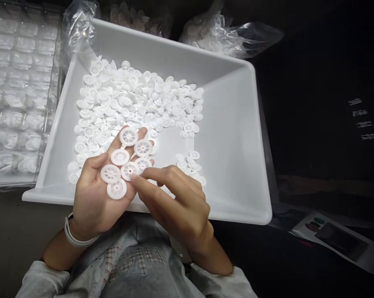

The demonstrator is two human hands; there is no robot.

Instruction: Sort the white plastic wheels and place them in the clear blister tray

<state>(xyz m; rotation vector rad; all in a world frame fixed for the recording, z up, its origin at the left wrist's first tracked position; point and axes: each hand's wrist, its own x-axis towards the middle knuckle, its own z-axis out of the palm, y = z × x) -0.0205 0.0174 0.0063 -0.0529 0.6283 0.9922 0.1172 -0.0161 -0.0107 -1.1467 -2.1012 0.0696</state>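
My left hand (95, 198) is palm up over the near side of a white tub (233, 120). Several white plastic wheels with spokes (119, 157) are spread over its palm and fingers. Thumb and index finger of my right hand (177, 198) come together at the edge of one spoked wheel (129, 170) on that palm. Part of another wheel (143, 164) is hidden behind the right fingertips. Beneath and beyond the hands, a big heap of similar white wheels (121, 95) covers the tub's left and far parts. A smaller group (189, 165) lies right of my right hand.
To the left are stacked clear blister trays (15, 99) with white parts in their pockets. Clear plastic bags (218, 37) of parts rest behind the tub's far rim. On the right lies a pale device (339, 240) with a dark screen and coloured buttons.
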